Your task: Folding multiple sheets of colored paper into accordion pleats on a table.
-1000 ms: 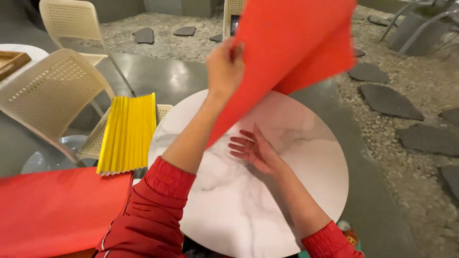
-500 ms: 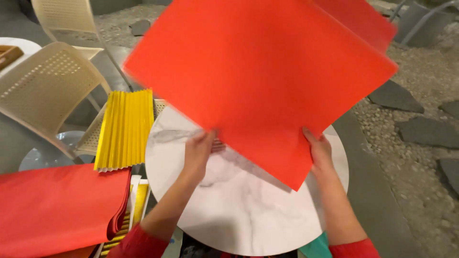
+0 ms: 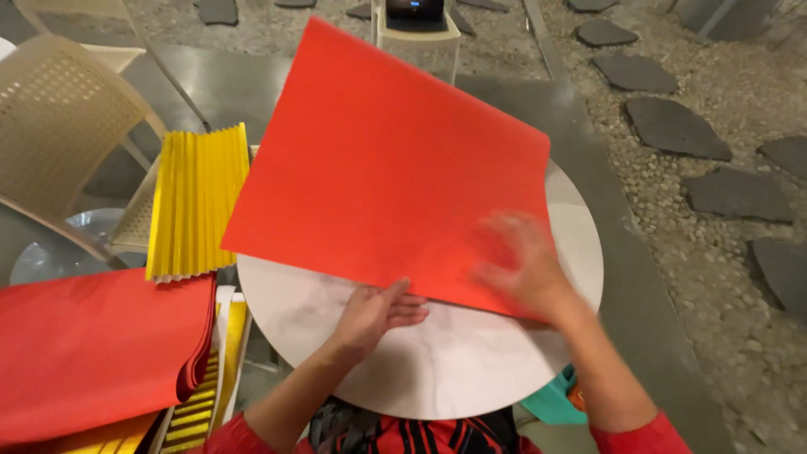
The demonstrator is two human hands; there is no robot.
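A large red paper sheet [image 3: 387,168] lies tilted over the round white marble table [image 3: 454,361], its far corner reaching past the table's back edge. My left hand [image 3: 374,313] rests on the table at the sheet's near edge, fingers touching the underside of that edge. My right hand [image 3: 525,265] is blurred and lies flat on top of the sheet near its right corner, fingers spread.
A pleated yellow paper [image 3: 197,202] lies on a beige chair [image 3: 59,126] to the left. A stack of red sheets [image 3: 92,345] sits at lower left over gold-striped paper [image 3: 202,403]. Another chair [image 3: 416,34] stands behind the table. Stepping stones [image 3: 672,126] cross gravel on the right.
The red sheet, held up in the air before, has come down onto the table. My right hand has shifted from under its edge onto its top surface.
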